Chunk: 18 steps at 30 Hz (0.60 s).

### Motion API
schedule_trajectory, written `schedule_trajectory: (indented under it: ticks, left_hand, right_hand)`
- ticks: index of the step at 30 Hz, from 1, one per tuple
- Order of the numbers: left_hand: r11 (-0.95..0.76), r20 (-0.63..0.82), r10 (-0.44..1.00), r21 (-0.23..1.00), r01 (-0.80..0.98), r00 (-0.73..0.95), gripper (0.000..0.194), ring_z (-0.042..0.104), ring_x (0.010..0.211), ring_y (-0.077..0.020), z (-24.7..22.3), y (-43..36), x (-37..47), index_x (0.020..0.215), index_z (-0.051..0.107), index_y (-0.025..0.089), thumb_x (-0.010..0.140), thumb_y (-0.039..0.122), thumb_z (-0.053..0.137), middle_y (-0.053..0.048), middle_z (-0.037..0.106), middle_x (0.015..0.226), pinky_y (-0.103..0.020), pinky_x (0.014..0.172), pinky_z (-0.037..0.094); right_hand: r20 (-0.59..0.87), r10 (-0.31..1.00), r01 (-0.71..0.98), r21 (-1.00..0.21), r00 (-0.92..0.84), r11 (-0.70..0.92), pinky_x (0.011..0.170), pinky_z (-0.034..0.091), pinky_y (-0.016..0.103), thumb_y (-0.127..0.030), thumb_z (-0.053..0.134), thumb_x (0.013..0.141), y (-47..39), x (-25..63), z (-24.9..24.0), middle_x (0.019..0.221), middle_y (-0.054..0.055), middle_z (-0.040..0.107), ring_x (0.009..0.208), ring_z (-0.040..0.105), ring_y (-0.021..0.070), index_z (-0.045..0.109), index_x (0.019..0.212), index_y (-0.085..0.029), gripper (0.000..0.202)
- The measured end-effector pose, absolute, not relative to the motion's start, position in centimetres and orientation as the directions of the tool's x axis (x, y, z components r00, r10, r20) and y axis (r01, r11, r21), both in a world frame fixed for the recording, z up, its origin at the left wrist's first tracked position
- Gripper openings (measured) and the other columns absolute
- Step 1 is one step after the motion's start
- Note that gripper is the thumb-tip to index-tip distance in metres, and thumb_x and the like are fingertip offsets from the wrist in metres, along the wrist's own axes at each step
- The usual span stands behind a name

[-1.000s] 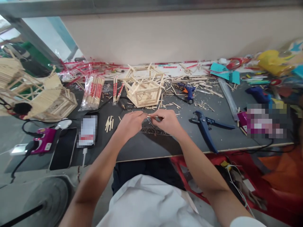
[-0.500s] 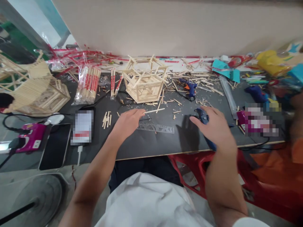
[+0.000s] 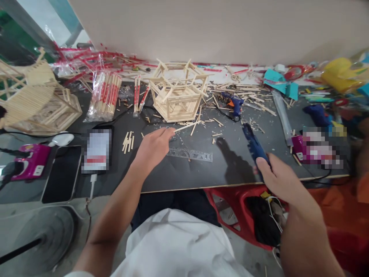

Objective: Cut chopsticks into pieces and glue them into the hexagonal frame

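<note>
We pinch a wooden stick [image 3: 186, 126] in our left hand [image 3: 155, 146], its end pointing past the closed fingertips [image 3: 171, 132] toward two o'clock, with our right hand [image 3: 281, 177] gripping a blue cutter [image 3: 254, 144] at three, bare tabletop [image 3: 184, 175] from ruler [image 3: 198, 155] to front edge [image 3: 178, 189] at six, and illegible red print [image 3: 107, 94] on wrapped chopsticks [image 3: 104, 100] at ten.

A white shirt [image 3: 178, 246] is worn, its plain fabric broken by soft folds that are shaded in grey. A white sleeve [image 3: 79, 274] is seen only as a thin edge on the left arm [image 3: 121, 215], which is bared below it. The right arm [image 3: 302, 227] is bared as far as it is shown. Dark trousers [image 3: 178, 200], navy to black, are worn; their cut cannot be made out. The 2 hands, left [image 3: 157, 144] and right [image 3: 278, 175], are bare.
</note>
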<state>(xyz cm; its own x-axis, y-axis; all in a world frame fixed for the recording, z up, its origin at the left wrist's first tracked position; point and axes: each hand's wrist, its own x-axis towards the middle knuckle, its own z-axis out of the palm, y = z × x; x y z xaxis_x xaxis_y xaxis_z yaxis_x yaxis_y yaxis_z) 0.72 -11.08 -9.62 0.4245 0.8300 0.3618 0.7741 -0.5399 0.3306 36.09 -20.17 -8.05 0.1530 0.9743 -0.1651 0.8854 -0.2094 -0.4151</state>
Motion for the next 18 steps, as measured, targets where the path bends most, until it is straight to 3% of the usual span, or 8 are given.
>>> schedule_trajectory:
  ticks: [2, 4, 9, 18]
  left_hand:
    - [-0.524, 0.364, 0.839, 0.335, 0.783, 0.406, 0.033, 0.07, 0.088, -0.0175, -9.4, -11.2, 1.3, 0.112, 0.066, 0.014, 0.094, 0.004, 0.041, -0.008, 0.072, 0.091, -0.026, 0.079, 0.052]
    - [-0.507, 0.374, 0.846, 0.341, 0.792, 0.38, 0.033, 0.07, 0.09, -0.0177, -9.3, -11.4, 1.7, 0.115, 0.065, 0.013, 0.096, 0.007, 0.039, -0.009, 0.072, 0.093, -0.027, 0.08, 0.053]
    - [-0.461, 0.385, 0.863, 0.337, 0.821, 0.326, 0.035, 0.071, 0.088, -0.0163, -9.4, -11.5, 1.4, 0.116, 0.065, 0.013, 0.096, 0.006, 0.037, -0.009, 0.073, 0.096, -0.025, 0.08, 0.054]
    - [-0.436, 0.359, 0.874, 0.287, 0.853, 0.326, 0.032, 0.07, 0.088, -0.0194, -9.3, -11.6, 1.3, 0.114, 0.066, 0.013, 0.098, 0.008, 0.038, -0.009, 0.072, 0.092, -0.027, 0.077, 0.053]
  right_hand:
    - [-0.27, 0.959, 0.728, -0.641, 0.085, -0.245, 0.07, 0.053, 0.037, -0.055, 0.035, 0.097, -20.6, 33.0, -7.5, 0.081, 0.007, 0.069, 0.073, 0.067, 0.0241, 0.055, 0.093, -0.023, 0.038]
    - [-0.284, 0.956, 0.652, -0.739, -0.073, -0.17, 0.071, 0.053, 0.036, -0.056, 0.037, 0.098, -20.6, 29.6, -7.2, 0.084, 0.006, 0.07, 0.077, 0.067, 0.0231, 0.056, 0.09, -0.024, 0.038]
    - [-0.16, 0.961, 0.601, -0.799, -0.225, 0.007, 0.083, 0.048, 0.036, -0.049, 0.035, 0.102, -19.1, 23.7, -7.4, 0.096, 0.007, 0.068, 0.093, 0.063, 0.0233, 0.059, 0.095, -0.023, 0.036]
    - [-0.15, 0.961, 0.541, -0.841, -0.234, 0.001, 0.087, 0.044, 0.037, -0.05, 0.032, 0.104, -17.5, 21.5, -7.7, 0.105, 0.008, 0.066, 0.103, 0.059, 0.0238, 0.061, 0.106, -0.021, 0.041]
